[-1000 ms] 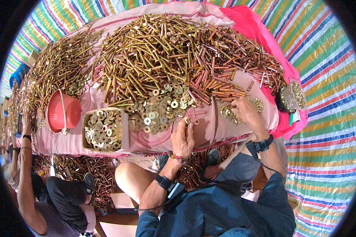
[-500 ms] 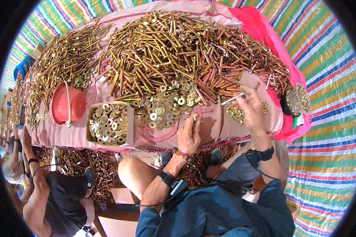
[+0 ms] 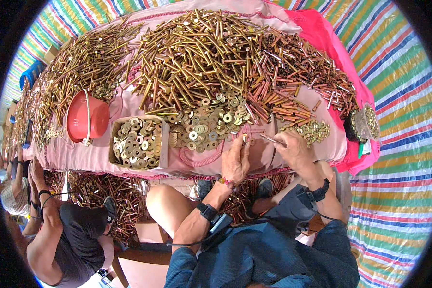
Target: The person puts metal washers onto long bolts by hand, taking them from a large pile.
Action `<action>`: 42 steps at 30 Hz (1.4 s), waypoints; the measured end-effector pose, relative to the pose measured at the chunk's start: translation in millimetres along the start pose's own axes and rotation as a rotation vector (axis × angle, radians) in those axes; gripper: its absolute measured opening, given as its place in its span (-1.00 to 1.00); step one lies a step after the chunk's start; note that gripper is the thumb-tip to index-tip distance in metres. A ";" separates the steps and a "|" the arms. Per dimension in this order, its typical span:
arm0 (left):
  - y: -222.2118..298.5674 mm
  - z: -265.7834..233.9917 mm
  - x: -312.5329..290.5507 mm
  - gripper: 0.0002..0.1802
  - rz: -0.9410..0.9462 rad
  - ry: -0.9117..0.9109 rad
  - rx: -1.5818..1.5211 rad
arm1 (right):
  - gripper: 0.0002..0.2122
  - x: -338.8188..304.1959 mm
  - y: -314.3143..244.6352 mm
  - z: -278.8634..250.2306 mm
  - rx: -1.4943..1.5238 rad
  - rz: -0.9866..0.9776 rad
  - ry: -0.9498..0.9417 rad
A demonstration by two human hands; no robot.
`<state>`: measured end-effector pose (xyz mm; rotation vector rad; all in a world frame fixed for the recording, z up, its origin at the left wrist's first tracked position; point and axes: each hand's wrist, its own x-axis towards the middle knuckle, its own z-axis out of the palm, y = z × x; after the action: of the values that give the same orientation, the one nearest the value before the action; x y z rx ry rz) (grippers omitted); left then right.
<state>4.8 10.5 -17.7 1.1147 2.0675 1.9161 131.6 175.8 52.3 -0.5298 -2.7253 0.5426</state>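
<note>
My left hand (image 3: 236, 162) is closed over the near edge of the pink cloth, its thumb and fingers pinching a small brass-coloured metal piece (image 3: 245, 138) that is mostly hidden. To its right, my right hand (image 3: 295, 150) grips a thin coppery metal tube (image 3: 272, 139) between thumb and fingertips. The tube's free end points toward my left hand, apart from it. A small pile of brass-coloured nuts (image 3: 314, 132) lies just beyond my right hand. Loose flat washers (image 3: 204, 127) are spread beyond and left of my left hand. Copper-coloured tubes (image 3: 285, 108) lie farther back.
A large heap of long brassy bolts (image 3: 192, 62) covers the middle of the pink cloth (image 3: 177, 165). At left stand a cardboard box (image 3: 164, 144) of washers and a tipped red bucket (image 3: 93, 120). A clear tub (image 3: 369, 122) sits far right. Another person's arm (image 3: 45, 225) is at left.
My right hand has come down and left with the tube, nearer my left hand, uncovering more nuts. My left hand has shifted slightly; the whole view has also shifted a little.
</note>
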 end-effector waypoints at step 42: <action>0.0 -8.6 3.5 -0.72 -0.009 -0.110 0.004 | -0.61 38.9 -74.6 -5.6 0.791 0.099 0.184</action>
<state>-2.3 5.5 -14.6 1.1815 2.0163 1.8047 77.4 129.4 97.2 -0.4605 -2.0738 1.4166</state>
